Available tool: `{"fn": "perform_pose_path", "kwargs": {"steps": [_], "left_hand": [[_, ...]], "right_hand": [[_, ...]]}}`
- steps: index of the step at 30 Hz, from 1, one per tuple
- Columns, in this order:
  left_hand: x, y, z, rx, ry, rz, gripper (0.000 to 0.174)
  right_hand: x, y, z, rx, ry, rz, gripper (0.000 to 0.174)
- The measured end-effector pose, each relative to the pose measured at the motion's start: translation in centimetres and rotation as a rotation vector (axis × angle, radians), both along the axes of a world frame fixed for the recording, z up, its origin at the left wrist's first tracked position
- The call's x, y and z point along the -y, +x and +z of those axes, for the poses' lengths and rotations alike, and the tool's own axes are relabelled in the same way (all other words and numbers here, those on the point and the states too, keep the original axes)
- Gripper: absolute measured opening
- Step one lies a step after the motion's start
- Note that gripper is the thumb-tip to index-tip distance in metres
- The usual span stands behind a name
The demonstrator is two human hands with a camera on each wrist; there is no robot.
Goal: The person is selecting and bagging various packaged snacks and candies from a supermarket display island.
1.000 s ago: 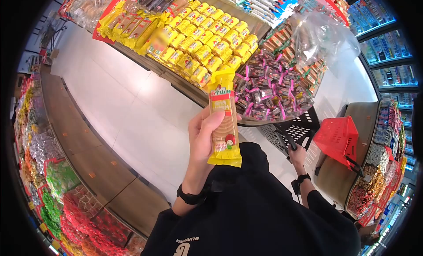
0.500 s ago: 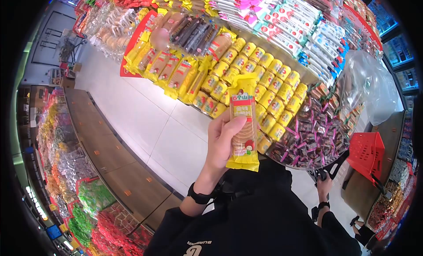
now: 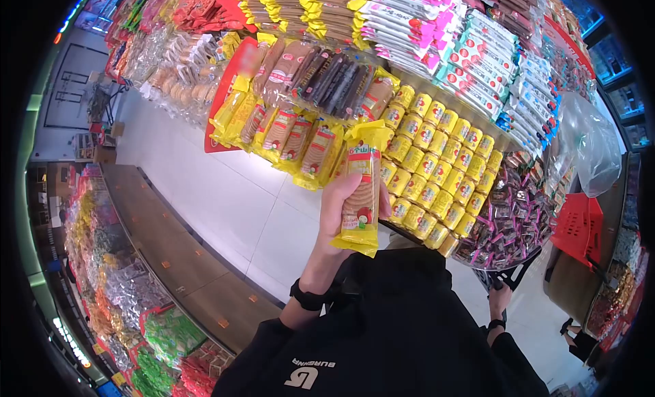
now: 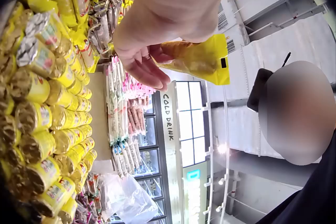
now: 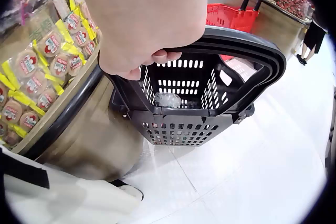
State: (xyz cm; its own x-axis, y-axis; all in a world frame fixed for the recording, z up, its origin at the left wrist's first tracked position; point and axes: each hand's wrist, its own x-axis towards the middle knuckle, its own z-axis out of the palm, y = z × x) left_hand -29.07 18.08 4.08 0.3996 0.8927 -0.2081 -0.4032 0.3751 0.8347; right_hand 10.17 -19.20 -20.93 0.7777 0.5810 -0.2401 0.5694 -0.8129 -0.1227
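In the head view my left hand (image 3: 330, 209) holds up a yellow-ended pack of round hawthorn slices (image 3: 361, 195), its printed face towards me. The thumb lies along the left edge, and a fingertip shows at the right one. From the left wrist, only the pack's yellow end (image 4: 215, 61) juts out beyond the fingers. Down at my right side, the right hand (image 3: 500, 299) grips the handle of a black shopping basket (image 5: 184, 121), its fingers (image 5: 160, 57) curled over the bar. A small clear-wrapped item (image 5: 168, 99) lies inside the basket.
Ahead is a display of small yellow rolls (image 3: 437, 172), similar slice packs (image 3: 317, 151) to their left and purple-wrapped sweets (image 3: 508, 223) to the right. A clear plastic bag (image 3: 590, 148) hangs there. A red basket (image 5: 231, 18) stands by another counter; a person's legs (image 5: 310, 48) show nearby.
The head view has swung left, so the displays sit further right and more slice packs show. My left thumb has slid from the pack's front to its left edge. The right hand still holds the basket.
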Motion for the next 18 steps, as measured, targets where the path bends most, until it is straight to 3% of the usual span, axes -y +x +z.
{"fn": "perform_pose_path", "kwargs": {"steps": [12,18], "left_hand": [[-4.8,-10.5,1.4,0.076,0.001,0.010,0.046],[-6.1,-14.3,0.3,0.028,0.031,-0.017,0.048]], "right_hand": [[-2.5,-14.6,0.8,0.098,0.004,-0.142,0.017],[-4.7,-20.7,1.8,0.082,-0.022,-0.199,0.026]]}}
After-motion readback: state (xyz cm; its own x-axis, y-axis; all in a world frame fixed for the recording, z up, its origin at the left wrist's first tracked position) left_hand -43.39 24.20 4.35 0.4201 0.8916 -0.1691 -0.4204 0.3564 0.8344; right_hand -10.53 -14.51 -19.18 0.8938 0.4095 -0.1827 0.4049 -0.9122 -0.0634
